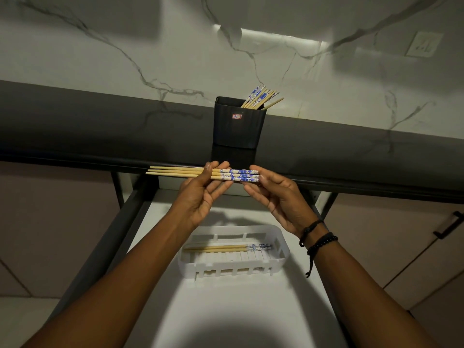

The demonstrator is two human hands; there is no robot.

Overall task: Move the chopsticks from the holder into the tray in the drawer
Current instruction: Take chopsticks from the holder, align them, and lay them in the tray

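Chopsticks [203, 173], a small bundle of three or four, lie level between both hands, above the open drawer [251, 310] and just in front of the dark counter edge [75, 156]. Plain wooden tips point out past the left hand; blue-and-white patterned ends sit toward the right hand.

Left hand [200, 194] is palm up and grasps the bundle near its middle, fingers curled around and under the sticks. Right hand [278, 197] pinches the patterned ends with its fingertips, seemingly squaring them up. Dark bracelets [317, 241] circle the right wrist.

Below both hands, in the white-floored drawer, sits a white slatted tray [281, 257]. A few chopsticks already rest in it [226, 247], lying the same way, patterned ends to the right.

Beyond the hands, on the counter, stands a black holder [238, 126] with more chopsticks [261, 97] leaning out of its right corner. A marble-look wall [175, 46] rises behind it.

Judging by their look, these sticks are light, stiff and smooth. Such a bundle is likely to fan apart or roll if gripped at one end only, so a hold near the middle with a second hand steadying the ends suits them well. Lowering them flat should keep them from bouncing against the tray's slats.
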